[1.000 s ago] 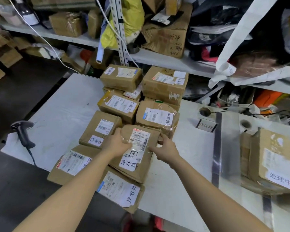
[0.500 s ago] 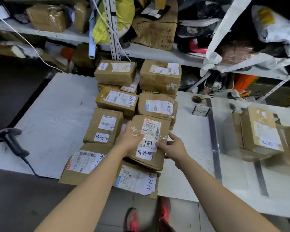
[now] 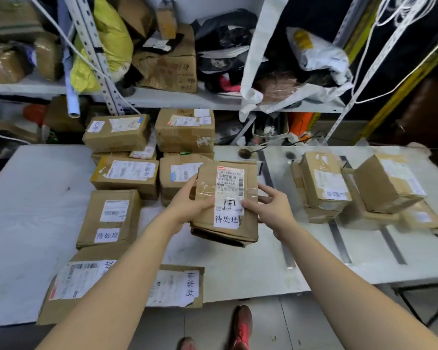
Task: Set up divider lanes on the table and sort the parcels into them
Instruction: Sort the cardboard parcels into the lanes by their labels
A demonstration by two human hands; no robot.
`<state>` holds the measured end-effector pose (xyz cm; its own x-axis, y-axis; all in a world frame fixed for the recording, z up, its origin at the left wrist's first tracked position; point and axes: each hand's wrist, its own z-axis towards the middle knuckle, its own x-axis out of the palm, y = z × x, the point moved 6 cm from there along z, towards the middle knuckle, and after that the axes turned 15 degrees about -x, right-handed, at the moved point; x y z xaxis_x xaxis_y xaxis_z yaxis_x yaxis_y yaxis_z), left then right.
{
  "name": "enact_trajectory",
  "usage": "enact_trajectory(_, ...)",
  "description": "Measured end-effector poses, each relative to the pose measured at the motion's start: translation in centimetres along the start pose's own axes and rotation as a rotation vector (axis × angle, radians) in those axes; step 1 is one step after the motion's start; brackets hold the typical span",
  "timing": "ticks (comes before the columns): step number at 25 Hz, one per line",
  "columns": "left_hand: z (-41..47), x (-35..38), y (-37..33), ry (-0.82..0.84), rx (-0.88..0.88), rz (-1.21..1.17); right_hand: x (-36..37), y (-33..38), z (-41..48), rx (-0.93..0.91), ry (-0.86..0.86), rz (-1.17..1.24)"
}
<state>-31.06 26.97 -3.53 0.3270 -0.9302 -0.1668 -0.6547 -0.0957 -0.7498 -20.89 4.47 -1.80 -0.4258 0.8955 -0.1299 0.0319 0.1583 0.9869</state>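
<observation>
Starting at the left, a pile of labelled brown parcels is seen in two rows on the white table. Just right of it, one parcel is held above the table, its label turned up toward the camera. Its left edge is gripped by the left hand, thumb on top and fingers curled beneath. Its right edge is pinched by the right hand, fingers bent round the side. Further right, grey strips are laid across the table, partly covered by a stack of more parcels.
</observation>
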Motion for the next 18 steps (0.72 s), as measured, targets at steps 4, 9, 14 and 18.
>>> enact_trajectory(4,1.5,3.7,-3.2,0.016,0.012,-0.053,-4.1,0.3,2.8,-0.032,-0.032,-0.005)
enact_trajectory(9,5.3,8.1,-5.2,-0.031,-0.01,-0.014,-8.3,-1.7,7.4,-0.039,-0.006,-0.063)
enact_trajectory(14,9.2,10.6,-4.4,-0.104,-0.113,0.017,-9.6,-5.0,11.6,-0.003,0.091,-0.198)
enact_trajectory(18,11.3,11.1,-2.5,-0.136,-0.197,-0.001,-8.8,-7.0,13.3,0.04,0.179,-0.287)
